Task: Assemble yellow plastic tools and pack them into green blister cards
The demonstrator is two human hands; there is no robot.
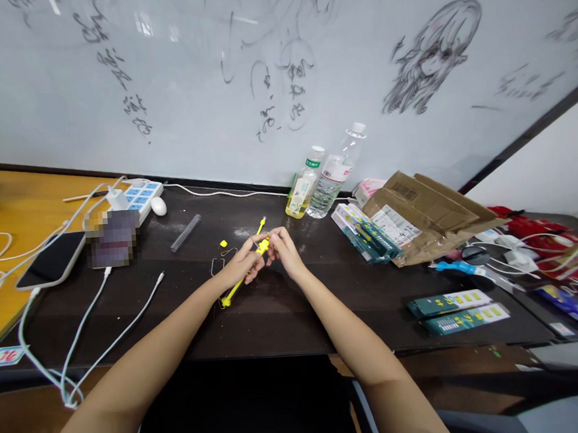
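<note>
Over the dark table, both hands meet at a small yellow plastic piece (262, 247). My left hand (243, 262) has its fingers closed around the piece from the left. From the other side, my right hand (284, 248) pinches at its right end; the fingers hide the exact contact. A thin yellow stick (235, 289) slants beneath the hands, its upper end showing beyond them. Whether it joins the piece in my fingers I cannot tell. Left of my left hand lie a small yellow block (223, 243) and a bent thin wire (217, 266).
A clear tube (186, 233), phone (52, 259), charging cables and power strip (143, 195) are on the left. Behind my hands stand a yellow drink bottle (302, 192) and a water bottle (333, 177). Right are a cardboard package (427, 207) and green boxes (467, 319).
</note>
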